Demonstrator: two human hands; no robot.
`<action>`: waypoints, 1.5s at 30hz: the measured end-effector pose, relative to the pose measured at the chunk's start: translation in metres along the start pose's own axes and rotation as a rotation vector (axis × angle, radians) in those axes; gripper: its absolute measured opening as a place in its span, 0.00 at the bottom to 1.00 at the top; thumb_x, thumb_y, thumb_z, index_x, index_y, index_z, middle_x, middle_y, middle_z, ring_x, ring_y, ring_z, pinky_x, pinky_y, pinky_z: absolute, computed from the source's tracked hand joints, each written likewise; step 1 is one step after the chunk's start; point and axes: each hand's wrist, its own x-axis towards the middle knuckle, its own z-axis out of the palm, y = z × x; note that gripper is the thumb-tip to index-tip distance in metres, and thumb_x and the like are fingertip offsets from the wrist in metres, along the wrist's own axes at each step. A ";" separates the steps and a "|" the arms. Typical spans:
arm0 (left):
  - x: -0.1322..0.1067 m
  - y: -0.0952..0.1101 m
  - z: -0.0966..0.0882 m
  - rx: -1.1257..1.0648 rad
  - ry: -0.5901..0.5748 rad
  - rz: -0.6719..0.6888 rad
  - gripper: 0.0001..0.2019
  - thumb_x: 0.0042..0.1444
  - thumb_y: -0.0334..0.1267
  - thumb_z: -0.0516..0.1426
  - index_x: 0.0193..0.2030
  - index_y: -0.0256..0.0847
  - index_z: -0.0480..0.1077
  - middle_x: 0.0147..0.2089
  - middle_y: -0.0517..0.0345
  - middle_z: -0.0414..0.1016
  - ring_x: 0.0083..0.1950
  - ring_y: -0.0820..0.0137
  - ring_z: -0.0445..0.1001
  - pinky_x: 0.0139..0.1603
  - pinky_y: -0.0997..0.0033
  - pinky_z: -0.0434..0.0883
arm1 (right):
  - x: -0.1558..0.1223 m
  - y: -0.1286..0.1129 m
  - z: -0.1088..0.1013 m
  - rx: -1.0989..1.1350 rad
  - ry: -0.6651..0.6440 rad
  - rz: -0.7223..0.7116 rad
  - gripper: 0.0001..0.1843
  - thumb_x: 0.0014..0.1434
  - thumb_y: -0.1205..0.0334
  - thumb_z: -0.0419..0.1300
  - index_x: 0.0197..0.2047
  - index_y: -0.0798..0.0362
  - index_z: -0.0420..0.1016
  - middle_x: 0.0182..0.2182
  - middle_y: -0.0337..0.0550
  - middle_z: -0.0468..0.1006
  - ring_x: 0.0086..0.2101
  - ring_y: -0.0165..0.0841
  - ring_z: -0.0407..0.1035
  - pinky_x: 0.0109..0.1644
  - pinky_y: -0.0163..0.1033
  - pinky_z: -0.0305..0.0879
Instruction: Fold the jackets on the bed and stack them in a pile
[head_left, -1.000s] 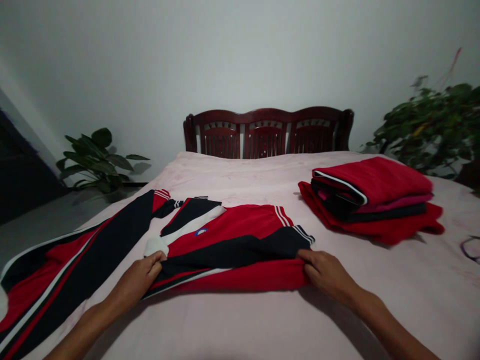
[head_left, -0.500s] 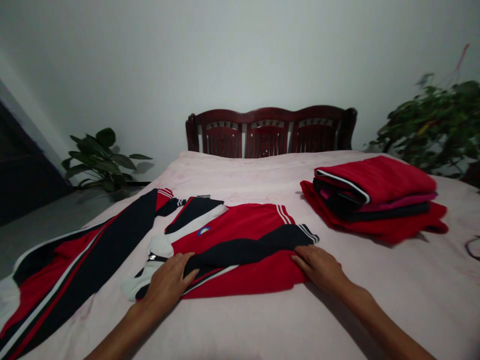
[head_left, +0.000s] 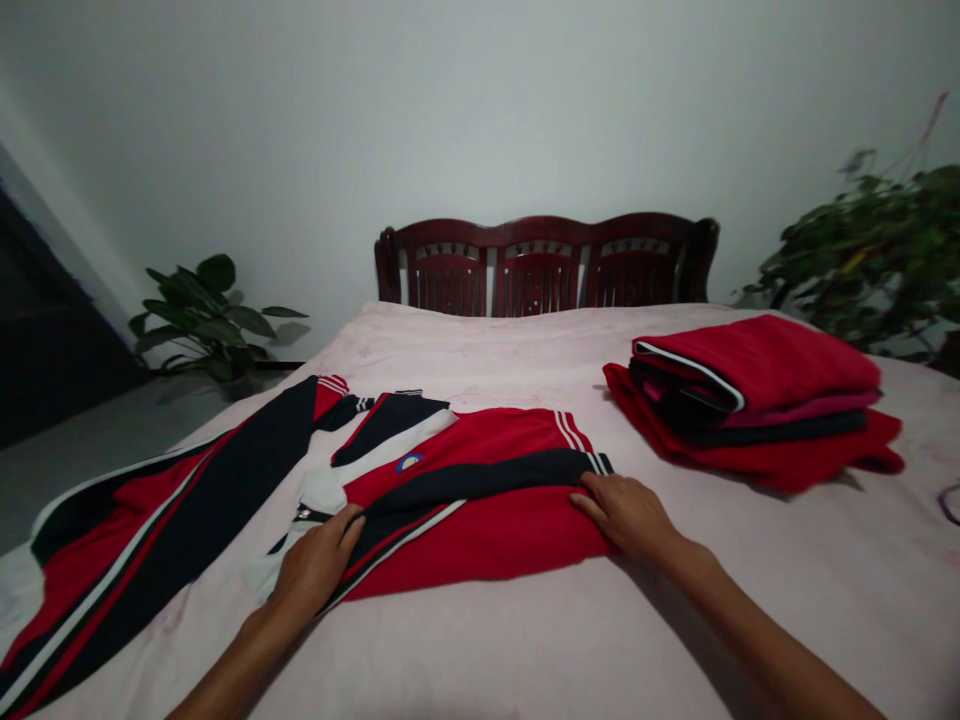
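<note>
A red, navy and white sports jacket (head_left: 480,470) lies partly folded on the pink bed sheet (head_left: 525,640). My left hand (head_left: 315,565) rests flat on its left side near the white collar, fingers stretched out over the fabric. On the jacket's right edge lies my right hand (head_left: 626,512), fingers extended, pressing on the navy sleeve and its striped cuff. Neither hand grips anything.
Matching red and navy trousers (head_left: 150,530) stretch out on the left of the bed. A stack of folded red and dark clothes (head_left: 757,400) sits at the right. A dark wooden headboard (head_left: 544,265) stands behind, with potted plants (head_left: 206,315) on both sides.
Both hands let go of the jacket's lower edge after folding it up, and now lie flat on it. The navy sleeve has shifted slightly inward under my right hand.
</note>
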 end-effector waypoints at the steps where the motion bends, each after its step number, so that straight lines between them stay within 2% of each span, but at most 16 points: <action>1: -0.001 -0.003 -0.001 -0.065 0.003 0.008 0.22 0.65 0.49 0.44 0.55 0.44 0.72 0.49 0.51 0.81 0.52 0.58 0.78 0.52 0.63 0.71 | -0.003 0.000 0.001 -0.003 0.020 0.013 0.22 0.69 0.46 0.43 0.39 0.51 0.71 0.37 0.48 0.80 0.38 0.40 0.74 0.39 0.40 0.57; 5: -0.006 -0.012 -0.009 -0.242 -0.014 0.045 0.22 0.64 0.51 0.46 0.50 0.43 0.75 0.52 0.55 0.81 0.55 0.61 0.77 0.55 0.66 0.71 | -0.009 0.007 0.005 0.082 0.014 0.090 0.20 0.68 0.45 0.44 0.45 0.48 0.71 0.40 0.45 0.80 0.37 0.39 0.74 0.36 0.39 0.56; 10: -0.019 -0.013 -0.014 0.038 -0.060 -0.004 0.19 0.66 0.49 0.44 0.52 0.50 0.72 0.44 0.56 0.82 0.47 0.59 0.80 0.43 0.66 0.72 | -0.006 0.015 0.007 0.151 -0.013 0.155 0.19 0.65 0.42 0.48 0.44 0.46 0.71 0.37 0.42 0.80 0.37 0.39 0.74 0.34 0.38 0.57; 12: -0.026 -0.011 -0.018 0.108 0.018 0.024 0.18 0.66 0.48 0.44 0.54 0.50 0.70 0.48 0.55 0.80 0.48 0.59 0.78 0.43 0.66 0.71 | -0.004 0.017 0.005 0.149 0.026 0.165 0.19 0.66 0.43 0.48 0.45 0.47 0.71 0.39 0.44 0.79 0.39 0.40 0.74 0.37 0.39 0.59; 16: -0.049 -0.006 -0.022 0.125 0.233 0.248 0.17 0.62 0.52 0.51 0.53 0.49 0.69 0.54 0.52 0.76 0.56 0.57 0.72 0.53 0.62 0.69 | 0.004 0.021 0.003 0.160 0.083 0.226 0.21 0.67 0.53 0.47 0.57 0.51 0.68 0.53 0.53 0.73 0.48 0.42 0.71 0.43 0.41 0.63; 20: -0.068 -0.004 -0.013 0.150 0.113 0.324 0.14 0.58 0.47 0.56 0.50 0.51 0.71 0.50 0.53 0.76 0.51 0.58 0.74 0.49 0.61 0.70 | 0.026 0.026 -0.002 0.187 -0.076 0.266 0.30 0.60 0.57 0.55 0.65 0.54 0.63 0.52 0.58 0.72 0.49 0.46 0.71 0.46 0.44 0.65; 23: -0.068 -0.006 -0.009 0.125 0.047 0.315 0.12 0.60 0.40 0.52 0.48 0.49 0.72 0.48 0.54 0.76 0.49 0.60 0.75 0.49 0.62 0.70 | 0.040 0.034 -0.005 0.262 -0.158 0.141 0.34 0.53 0.70 0.56 0.65 0.54 0.65 0.51 0.56 0.73 0.48 0.42 0.72 0.49 0.41 0.65; 25: -0.064 -0.009 -0.012 0.052 0.007 0.266 0.12 0.62 0.40 0.50 0.46 0.50 0.72 0.48 0.56 0.76 0.49 0.62 0.75 0.48 0.65 0.70 | 0.043 0.041 -0.006 0.312 -0.180 0.037 0.38 0.47 0.77 0.54 0.63 0.55 0.67 0.52 0.54 0.73 0.50 0.39 0.71 0.53 0.38 0.63; 27: -0.058 -0.013 -0.018 -0.045 -0.053 0.221 0.11 0.64 0.44 0.49 0.45 0.51 0.72 0.47 0.58 0.76 0.48 0.63 0.75 0.45 0.67 0.69 | 0.043 0.049 -0.005 0.316 -0.146 -0.044 0.37 0.46 0.79 0.53 0.60 0.56 0.71 0.52 0.53 0.75 0.51 0.38 0.70 0.55 0.37 0.62; 30: -0.048 -0.019 -0.025 -0.217 -0.147 0.185 0.14 0.64 0.50 0.48 0.41 0.49 0.72 0.42 0.60 0.77 0.44 0.64 0.75 0.44 0.69 0.69 | 0.046 0.059 -0.009 0.226 -0.022 -0.088 0.22 0.55 0.74 0.51 0.50 0.56 0.78 0.44 0.51 0.78 0.45 0.38 0.71 0.51 0.38 0.63; 34: -0.036 -0.024 -0.033 -0.520 -0.138 0.059 0.18 0.59 0.57 0.52 0.37 0.44 0.72 0.36 0.60 0.77 0.39 0.64 0.75 0.40 0.70 0.70 | 0.069 0.069 -0.041 0.108 0.220 -0.006 0.17 0.63 0.67 0.48 0.41 0.56 0.79 0.39 0.51 0.80 0.41 0.38 0.71 0.47 0.38 0.64; 36: -0.033 -0.025 -0.037 -0.651 -0.095 -0.049 0.21 0.54 0.60 0.54 0.39 0.43 0.71 0.36 0.59 0.77 0.39 0.63 0.75 0.39 0.70 0.70 | 0.081 0.072 -0.062 0.126 0.261 -0.006 0.16 0.63 0.66 0.50 0.39 0.55 0.80 0.40 0.50 0.80 0.41 0.38 0.72 0.47 0.38 0.64; 38: -0.031 -0.027 -0.040 -0.695 -0.084 -0.120 0.23 0.50 0.61 0.56 0.40 0.43 0.71 0.35 0.59 0.77 0.39 0.63 0.76 0.38 0.70 0.71 | 0.085 0.071 -0.074 0.220 0.158 -0.049 0.14 0.60 0.68 0.52 0.40 0.54 0.79 0.40 0.48 0.81 0.41 0.37 0.73 0.46 0.36 0.66; 40: -0.032 -0.028 -0.040 -0.667 -0.091 -0.114 0.21 0.51 0.60 0.56 0.38 0.44 0.72 0.33 0.60 0.77 0.37 0.63 0.76 0.38 0.71 0.71 | 0.080 0.064 -0.072 0.312 -0.020 -0.094 0.16 0.53 0.71 0.56 0.43 0.52 0.79 0.43 0.46 0.81 0.42 0.36 0.74 0.46 0.35 0.67; 42: -0.034 -0.029 -0.036 -0.615 -0.103 -0.056 0.19 0.54 0.58 0.54 0.38 0.44 0.72 0.33 0.60 0.77 0.37 0.64 0.76 0.39 0.70 0.72 | 0.067 0.055 -0.059 0.329 -0.147 -0.103 0.21 0.48 0.71 0.59 0.46 0.51 0.78 0.46 0.46 0.80 0.44 0.37 0.74 0.48 0.35 0.67; 45: -0.040 -0.031 -0.029 -0.486 -0.094 0.043 0.19 0.58 0.54 0.52 0.47 0.44 0.72 0.40 0.58 0.78 0.43 0.62 0.77 0.44 0.68 0.73 | 0.039 0.047 -0.035 0.285 -0.174 -0.031 0.17 0.52 0.66 0.59 0.46 0.52 0.78 0.45 0.49 0.80 0.44 0.40 0.74 0.47 0.38 0.67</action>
